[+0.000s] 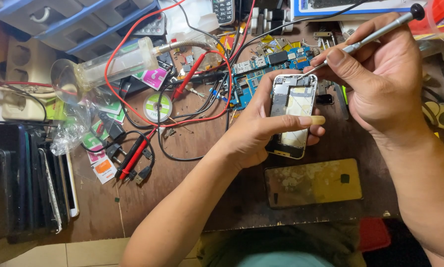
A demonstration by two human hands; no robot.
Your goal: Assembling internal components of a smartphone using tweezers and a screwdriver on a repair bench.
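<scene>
Opened phone [294,114], back cover off, insides and silver frame exposed, held just above the wooden workbench [192,188] near centre. Gripped in left hand [261,131]: fingers wrapped round the left edge and underside, thumb [301,120] laid flat across the middle of the open back. Closed firmly on it.

Right hand [380,74] pinched round a thin metal screwdriver [360,42], black knob at the far end, tip down at the phone's top edge. Fingers curled tight on the shaft.

Just below the phone: gold-coloured back panel [313,182] lying flat on the bench, adhesive residue on it. Just behind the phone: blue circuit board [261,71] with small parts. Left of that: red wire [133,106] looping over the bench, red and black probes [135,158], small roll of solder wick [157,107], clear plastic syringe-like tube [115,66]. Far left: stack of phones [44,183] standing on edge, white power strip [19,81] behind.
</scene>
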